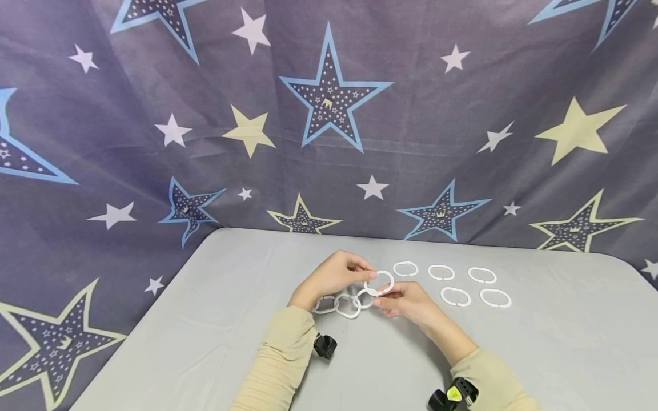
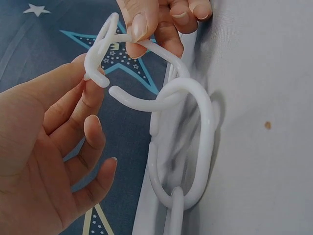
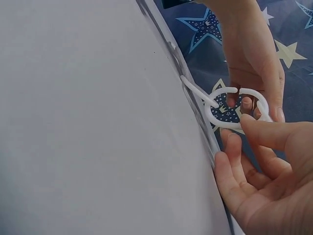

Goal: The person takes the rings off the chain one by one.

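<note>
While the right hand (image 1: 407, 301) pinches a chain link (image 2: 168, 57), gap facing left in the left wrist view, the left hand (image 1: 336, 273) pinches another link (image 2: 99, 50), long axis tilted toward upper right. Both: head frame, lower centre. Five loose links (image 1: 454, 289) lie farther right on the desk (image 1: 555, 342).

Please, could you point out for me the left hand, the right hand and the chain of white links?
Left hand (image 1: 335, 274): head view, on the back of the hand.
Right hand (image 1: 409, 302): head view, on the back of the hand.
Chain of white links (image 2: 207, 129): left wrist view, on the long side of one link.
</note>
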